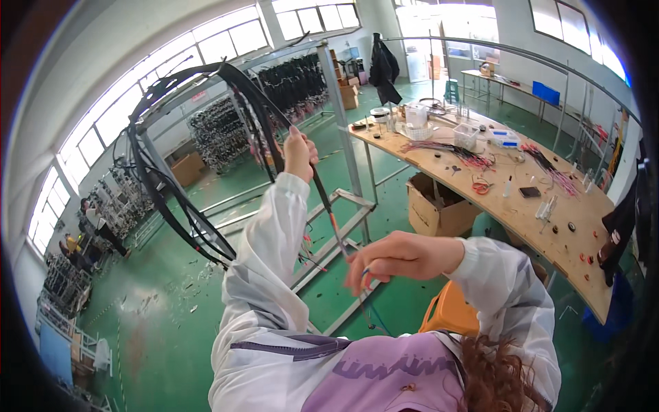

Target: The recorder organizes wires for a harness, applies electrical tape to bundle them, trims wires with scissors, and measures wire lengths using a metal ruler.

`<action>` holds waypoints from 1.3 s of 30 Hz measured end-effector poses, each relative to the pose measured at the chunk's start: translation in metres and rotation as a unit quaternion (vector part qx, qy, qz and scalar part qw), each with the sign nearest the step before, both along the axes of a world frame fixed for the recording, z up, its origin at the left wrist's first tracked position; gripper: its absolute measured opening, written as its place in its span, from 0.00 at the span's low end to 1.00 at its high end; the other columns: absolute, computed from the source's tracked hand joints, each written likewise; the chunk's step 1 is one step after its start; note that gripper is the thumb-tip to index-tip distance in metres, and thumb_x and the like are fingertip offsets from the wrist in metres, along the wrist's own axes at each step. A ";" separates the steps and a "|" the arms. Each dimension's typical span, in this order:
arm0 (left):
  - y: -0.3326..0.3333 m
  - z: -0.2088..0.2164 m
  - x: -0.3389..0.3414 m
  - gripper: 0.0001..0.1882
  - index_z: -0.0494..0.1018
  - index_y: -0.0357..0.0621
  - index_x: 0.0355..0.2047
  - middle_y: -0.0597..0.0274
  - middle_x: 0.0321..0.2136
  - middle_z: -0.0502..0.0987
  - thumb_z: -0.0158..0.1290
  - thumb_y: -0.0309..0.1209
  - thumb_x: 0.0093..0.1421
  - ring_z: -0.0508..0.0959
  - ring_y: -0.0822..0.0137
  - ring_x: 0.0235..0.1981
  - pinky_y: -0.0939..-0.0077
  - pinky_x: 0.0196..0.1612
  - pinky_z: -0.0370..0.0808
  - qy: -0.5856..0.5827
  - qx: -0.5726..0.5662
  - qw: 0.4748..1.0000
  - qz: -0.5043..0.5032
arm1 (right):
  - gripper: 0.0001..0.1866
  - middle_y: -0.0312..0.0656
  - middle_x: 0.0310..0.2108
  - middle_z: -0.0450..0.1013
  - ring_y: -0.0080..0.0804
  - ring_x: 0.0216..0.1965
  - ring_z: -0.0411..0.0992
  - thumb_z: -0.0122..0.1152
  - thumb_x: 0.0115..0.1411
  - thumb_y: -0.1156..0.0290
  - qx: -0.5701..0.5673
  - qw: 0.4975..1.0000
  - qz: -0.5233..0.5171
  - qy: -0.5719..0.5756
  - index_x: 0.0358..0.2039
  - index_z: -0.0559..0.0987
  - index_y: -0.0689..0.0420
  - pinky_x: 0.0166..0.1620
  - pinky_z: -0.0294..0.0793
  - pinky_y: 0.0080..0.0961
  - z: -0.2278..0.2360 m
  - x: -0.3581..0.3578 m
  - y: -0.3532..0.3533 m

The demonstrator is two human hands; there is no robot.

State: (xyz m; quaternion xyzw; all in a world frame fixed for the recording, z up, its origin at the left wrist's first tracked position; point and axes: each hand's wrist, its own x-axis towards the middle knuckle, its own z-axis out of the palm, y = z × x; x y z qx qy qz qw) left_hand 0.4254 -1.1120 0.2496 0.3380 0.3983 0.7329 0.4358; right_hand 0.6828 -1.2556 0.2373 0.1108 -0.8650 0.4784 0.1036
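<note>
My left hand (pixel 298 155) is raised and wrapped round a black cable (pixel 320 187) that comes down from a rack. Below that hand the cable runs slantwise to an orange-red section and a thinner greyish end. My right hand (pixel 405 259) is closed on this lower end, fingertips pinched together and slightly blurred. Thin coloured wires (pixel 371 312), one of them blue, hang out beneath the right fingers. A thick bundle of black cables (pixel 159 180) drapes over the rack to the left of my left hand.
The metal rack (pixel 342 130) stands ahead, its lower bars near my knees. At right is a wooden table (pixel 439 165) with wire bundles, baskets and small parts. A cardboard box (pixel 436 209) and an orange stool (pixel 449 309) stand by it. Two people (pixel 103 226) are far left.
</note>
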 end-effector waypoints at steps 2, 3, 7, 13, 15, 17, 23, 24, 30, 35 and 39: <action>-0.006 -0.012 -0.005 0.20 0.57 0.51 0.23 0.72 0.09 0.51 0.35 0.51 0.61 0.51 0.76 0.07 0.79 0.10 0.46 0.023 0.035 0.998 0.041 | 0.14 0.42 0.35 0.65 0.30 0.31 0.66 0.38 0.64 0.69 -0.019 0.979 -0.058 0.195 0.29 0.69 0.64 0.37 0.64 0.25 -0.012 -0.002 0.004; -0.009 -0.014 -0.009 0.19 0.57 0.51 0.23 0.72 0.09 0.52 0.35 0.51 0.61 0.52 0.76 0.07 0.79 0.09 0.46 0.027 0.046 0.998 0.045 | 0.10 0.43 0.33 0.64 0.33 0.33 0.65 0.43 0.61 0.71 -0.064 0.978 -0.087 0.176 0.27 0.68 0.63 0.36 0.65 0.26 -0.009 0.001 0.002; -0.020 -0.008 -0.003 0.19 0.57 0.51 0.24 0.72 0.09 0.52 0.34 0.51 0.62 0.52 0.76 0.07 0.79 0.09 0.47 0.026 0.052 0.998 0.023 | 0.06 0.42 0.30 0.62 0.40 0.28 0.64 0.55 0.51 0.76 0.326 0.866 -0.219 0.308 0.24 0.67 0.60 0.33 0.66 0.29 -0.011 -0.014 0.017; -0.038 -0.001 -0.012 0.20 0.56 0.50 0.23 0.71 0.11 0.54 0.34 0.52 0.62 0.54 0.75 0.09 0.77 0.12 0.51 0.028 0.049 0.998 0.003 | 0.07 0.41 0.21 0.61 0.41 0.21 0.62 0.53 0.53 0.73 0.304 0.867 -0.303 0.251 0.22 0.67 0.58 0.24 0.62 0.32 -0.032 0.003 0.018; -0.038 0.000 -0.019 0.20 0.57 0.50 0.23 0.70 0.12 0.54 0.34 0.51 0.62 0.55 0.73 0.10 0.75 0.14 0.54 -0.005 0.031 0.999 -0.044 | 0.08 0.41 0.19 0.61 0.41 0.20 0.61 0.51 0.54 0.71 0.224 0.913 -0.260 0.221 0.20 0.67 0.58 0.25 0.61 0.32 -0.035 0.010 0.000; -0.042 0.017 -0.005 0.17 0.59 0.49 0.22 0.70 0.12 0.57 0.37 0.46 0.62 0.58 0.74 0.12 0.79 0.16 0.57 -0.010 0.047 0.997 -0.053 | 0.09 0.42 0.19 0.60 0.40 0.20 0.61 0.49 0.55 0.72 0.208 0.932 -0.209 0.212 0.20 0.67 0.59 0.27 0.59 0.31 -0.042 0.012 -0.013; -0.010 0.097 -0.031 0.16 0.58 0.50 0.19 0.73 0.09 0.52 0.40 0.42 0.60 0.50 0.76 0.07 0.78 0.11 0.46 -0.027 0.051 0.998 -0.001 | 0.07 0.42 0.20 0.62 0.39 0.21 0.59 0.49 0.53 0.75 0.122 0.926 -0.258 0.249 0.19 0.67 0.61 0.28 0.60 0.29 -0.045 0.021 -0.045; -0.008 0.102 -0.037 0.16 0.57 0.50 0.17 0.73 0.09 0.50 0.39 0.39 0.60 0.48 0.76 0.07 0.79 0.11 0.44 -0.033 0.028 0.999 -0.006 | 0.08 0.42 0.20 0.62 0.39 0.21 0.59 0.49 0.53 0.77 0.095 0.909 -0.293 0.280 0.18 0.66 0.61 0.28 0.60 0.28 -0.041 0.023 -0.051; 0.007 0.124 -0.014 0.11 0.53 0.51 0.15 0.70 0.09 0.51 0.38 0.32 0.54 0.49 0.74 0.07 0.76 0.11 0.43 -0.047 0.030 0.998 0.032 | 0.06 0.41 0.17 0.61 0.37 0.21 0.59 0.47 0.50 0.80 0.087 0.887 -0.346 0.293 0.18 0.66 0.61 0.29 0.62 0.28 -0.032 0.040 -0.063; 0.020 0.114 -0.017 0.11 0.54 0.48 0.19 0.65 0.11 0.54 0.36 0.33 0.57 0.50 0.72 0.07 0.76 0.11 0.45 -0.058 0.017 0.997 0.055 | 0.07 0.42 0.17 0.59 0.38 0.21 0.58 0.48 0.48 0.81 0.115 0.874 -0.343 0.323 0.17 0.64 0.62 0.29 0.64 0.28 -0.044 0.048 -0.066; 0.022 0.113 -0.006 0.13 0.56 0.46 0.20 0.64 0.11 0.56 0.35 0.37 0.60 0.51 0.72 0.07 0.77 0.11 0.45 -0.066 0.007 0.996 0.057 | 0.07 0.44 0.18 0.58 0.39 0.20 0.58 0.48 0.48 0.81 0.114 0.872 -0.343 0.330 0.16 0.63 0.63 0.29 0.64 0.28 -0.052 0.057 -0.063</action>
